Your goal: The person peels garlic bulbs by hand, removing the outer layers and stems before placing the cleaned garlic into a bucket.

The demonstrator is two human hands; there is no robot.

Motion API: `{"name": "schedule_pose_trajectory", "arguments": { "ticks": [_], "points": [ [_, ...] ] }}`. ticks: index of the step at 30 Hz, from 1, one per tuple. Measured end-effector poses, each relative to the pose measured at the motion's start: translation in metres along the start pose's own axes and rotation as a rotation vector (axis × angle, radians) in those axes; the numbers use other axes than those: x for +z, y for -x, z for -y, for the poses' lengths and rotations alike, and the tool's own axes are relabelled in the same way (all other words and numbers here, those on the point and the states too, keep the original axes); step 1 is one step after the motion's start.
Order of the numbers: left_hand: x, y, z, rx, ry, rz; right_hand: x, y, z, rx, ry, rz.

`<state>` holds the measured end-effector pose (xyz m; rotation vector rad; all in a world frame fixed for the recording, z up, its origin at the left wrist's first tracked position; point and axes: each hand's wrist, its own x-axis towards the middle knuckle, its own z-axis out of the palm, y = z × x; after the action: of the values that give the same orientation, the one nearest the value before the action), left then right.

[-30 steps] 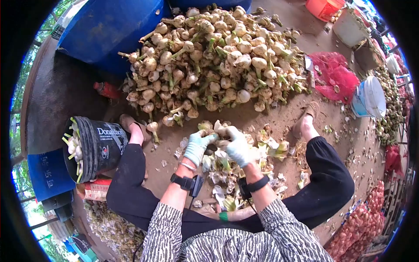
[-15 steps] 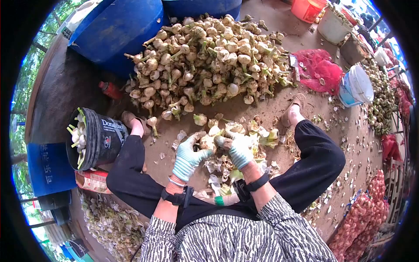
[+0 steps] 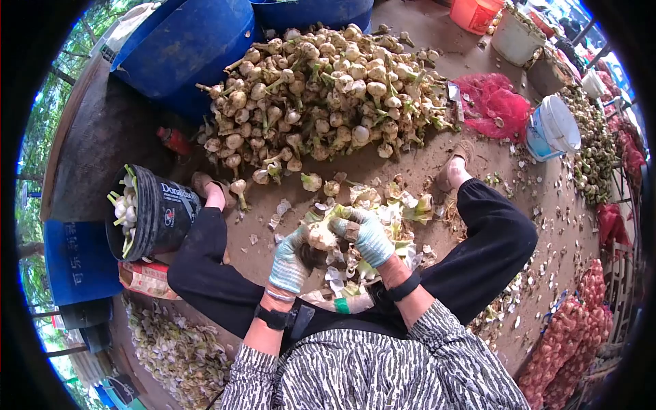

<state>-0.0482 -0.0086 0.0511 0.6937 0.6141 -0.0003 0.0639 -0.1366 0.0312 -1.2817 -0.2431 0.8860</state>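
Note:
Both hands wear pale striped gloves with dirty fingertips. A garlic bulb [image 3: 321,236] with loose outer skin sits between them, above the floor. My left hand [image 3: 292,260] has its fingers wrapped round the lower left side of the bulb. On the upper right, my right hand [image 3: 365,236] pinches the bulb's skin. Beneath the hands lie peeled husks and leaves [image 3: 410,205]. Past them rises a big heap of garlic bulbs with stems [image 3: 321,89]. A black bucket [image 3: 167,213] holding cleaned garlic stands by the left knee.
Blue tubs [image 3: 184,51] stand behind the heap. A metal blade [image 3: 456,101] lies beside red netting [image 3: 492,106], near a white-and-blue bucket [image 3: 552,128]. Filled red net bags [image 3: 564,342] are at lower right, and a husk pile [image 3: 178,348] at lower left.
My left hand has rolled lower round the bulb. My right hand has shifted left and turned over the bulb, whose outer skin now stands out loosely. The view has shifted slightly.

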Motion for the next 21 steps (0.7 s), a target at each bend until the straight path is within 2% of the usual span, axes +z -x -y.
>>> {"name": "schedule_pose_trajectory", "arguments": {
  "ticks": [2, 3, 4, 6, 7, 8, 10, 11, 12, 14, 15, 17, 18, 19, 20, 21],
  "points": [
    [0.003, 0.002, 0.002, -0.039, 0.075, -0.033, 0.0, 0.002, -0.006, -0.011, 0.007, -0.006],
    [-0.002, 0.004, -0.003, -0.04, -0.009, 0.068, 0.001, 0.004, -0.006, 0.03, -0.054, -0.043],
    [-0.001, 0.002, 0.0, -0.039, -0.009, 0.069, 0.002, 0.005, -0.005, 0.071, -0.117, -0.08],
    [0.006, -0.001, 0.006, 0.701, -0.97, -0.138, 0.005, 0.007, -0.002, 0.089, -0.149, -0.101],
    [0.007, -0.001, 0.004, 0.916, -1.245, -0.155, 0.008, 0.009, -0.002, 0.111, -0.182, -0.124],
    [0.005, 0.0, 0.001, 0.911, -1.245, -0.158, 0.009, 0.007, -0.008, 0.117, -0.183, -0.123],
    [0.002, 0.001, -0.004, 0.218, -0.384, -0.122, 0.012, 0.002, -0.018, -0.066, 0.007, -0.13],
    [0.002, 0.004, -0.007, 0.169, -0.121, -0.046, 0.012, 0.003, -0.019, -0.087, 0.094, -0.098],
    [0.006, 0.002, -0.005, 0.21, -0.069, -0.059, 0.013, 0.004, -0.012, -0.082, 0.095, -0.098],
    [-0.009, -0.008, -0.005, 0.288, -0.523, -0.062, 0.015, 0.004, -0.001, 0.031, -0.209, 0.022],
    [-0.006, -0.008, -0.005, 0.286, -0.52, -0.064, 0.011, 0.003, -0.001, 0.087, -0.288, 0.067],
    [0.002, -0.006, -0.008, 0.498, -0.718, -0.092, 0.003, 0.004, 0.003, 0.141, -0.238, 0.093],
    [-0.001, -0.007, -0.008, 0.495, -0.717, -0.092, 0.001, 0.004, 0.005, 0.193, -0.188, 0.119],
    [-0.007, -0.006, -0.008, 0.255, -0.421, -0.066, 0.003, 0.002, 0.003, 0.06, -0.081, 0.097],
    [-0.013, -0.007, -0.008, 0.015, -0.125, -0.04, 0.003, 0.001, 0.0, 0.064, -0.081, 0.095],
    [-0.017, -0.01, -0.006, -0.105, 0.178, -0.09, 0.002, -0.001, -0.004, 0.027, 0.085, 0.081]
  ]
}}
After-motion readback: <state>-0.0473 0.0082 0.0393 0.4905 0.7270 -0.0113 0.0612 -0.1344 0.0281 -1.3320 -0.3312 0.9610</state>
